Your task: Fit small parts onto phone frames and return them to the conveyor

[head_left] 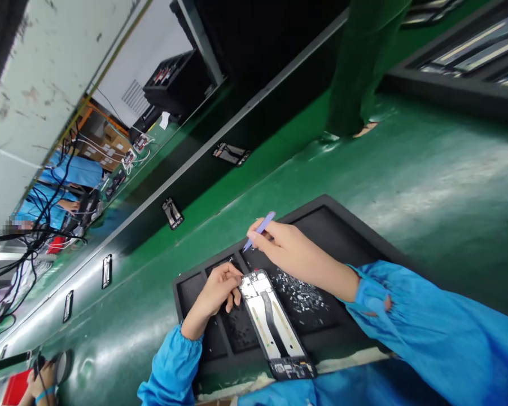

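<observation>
An opened phone housing lies tilted across the front of a black divided tray. It has white inner panels, a dark ribbon strip down its middle and small boards at both ends. My left hand pinches the housing's upper left corner with thumb and fingers. Above the tray, my right hand grips slim purple tweezers, their tip pointing down and left, apart from the housing. Many tiny shiny parts are scattered in the tray's right compartment; dark small pieces lie in a left one.
Beyond the green table runs a lower green strip carrying several more phone housings. A black tray of housings stands at upper right. Black cables hang at left. Co-workers in blue sleeves and another person's hand show at left.
</observation>
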The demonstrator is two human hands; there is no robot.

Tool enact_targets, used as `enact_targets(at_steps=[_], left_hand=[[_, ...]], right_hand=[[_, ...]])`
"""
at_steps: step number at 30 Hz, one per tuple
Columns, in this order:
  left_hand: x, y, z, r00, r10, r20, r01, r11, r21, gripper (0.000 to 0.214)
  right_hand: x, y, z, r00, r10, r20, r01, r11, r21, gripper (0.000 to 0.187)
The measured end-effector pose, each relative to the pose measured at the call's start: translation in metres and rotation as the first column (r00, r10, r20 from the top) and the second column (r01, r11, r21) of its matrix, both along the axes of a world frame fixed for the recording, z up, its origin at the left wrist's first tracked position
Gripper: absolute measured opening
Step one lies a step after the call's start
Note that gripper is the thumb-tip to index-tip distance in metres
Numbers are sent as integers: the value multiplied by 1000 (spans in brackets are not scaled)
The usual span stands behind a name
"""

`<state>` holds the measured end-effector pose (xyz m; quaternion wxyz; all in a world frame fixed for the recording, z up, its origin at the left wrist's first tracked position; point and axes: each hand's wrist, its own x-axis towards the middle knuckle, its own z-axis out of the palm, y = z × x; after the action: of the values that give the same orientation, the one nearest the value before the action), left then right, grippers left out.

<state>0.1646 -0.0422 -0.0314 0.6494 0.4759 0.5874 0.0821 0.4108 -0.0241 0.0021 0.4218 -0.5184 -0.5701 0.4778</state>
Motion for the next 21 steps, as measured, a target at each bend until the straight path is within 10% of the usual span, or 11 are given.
enact_targets(at_steps=[6, 11, 16, 21], left_hand=[[3, -12, 27, 991, 37, -125, -20, 990, 141, 36], [26, -85, 47, 902, 325, -284, -165, 867, 471, 64], [78, -154, 16, 745, 456, -487, -14, 740, 672, 90], [82, -156, -24, 656, 426, -623, 85, 778, 622, 124]], right_hand=[[9, -2, 4, 995, -85, -48, 87, 994, 59, 30], [22, -9, 5, 990, -109, -93, 116, 991, 70, 34], [23, -15, -3, 988, -92, -125, 101, 993, 67, 32], [19, -20, -5, 974, -137, -179, 161, 978, 130, 38]])
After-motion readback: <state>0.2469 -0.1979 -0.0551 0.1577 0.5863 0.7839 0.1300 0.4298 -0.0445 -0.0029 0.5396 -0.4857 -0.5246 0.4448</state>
